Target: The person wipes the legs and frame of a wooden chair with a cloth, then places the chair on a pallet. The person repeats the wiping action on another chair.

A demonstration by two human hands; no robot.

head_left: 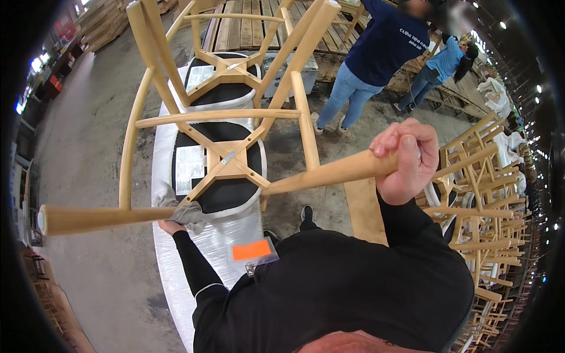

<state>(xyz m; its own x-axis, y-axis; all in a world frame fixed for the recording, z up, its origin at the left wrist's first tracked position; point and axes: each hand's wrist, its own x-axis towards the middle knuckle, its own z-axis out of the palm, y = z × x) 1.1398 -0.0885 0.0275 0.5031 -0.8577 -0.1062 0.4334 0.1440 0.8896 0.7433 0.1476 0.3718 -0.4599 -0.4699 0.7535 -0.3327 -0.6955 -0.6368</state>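
An upside-down wooden stool (218,118) rests on its round seat, whose black underside (226,197) has a white rim and a white label. My right hand (408,160) is closed around the end of its near right leg (332,173). Low on the near left leg (88,220), my left hand (170,227) presses a grey cloth (189,216) against the wood beside the seat; the cloth partly hides the fingers. Beneath the seat lies a silvery padded covering (176,294).
Just beyond stands a second upturned stool (229,79). Many wooden stool or chair frames (482,212) are stacked at my right. A person in navy (379,50) and another in light blue (442,63) stand at the far right, near slatted wooden platforms (238,32).
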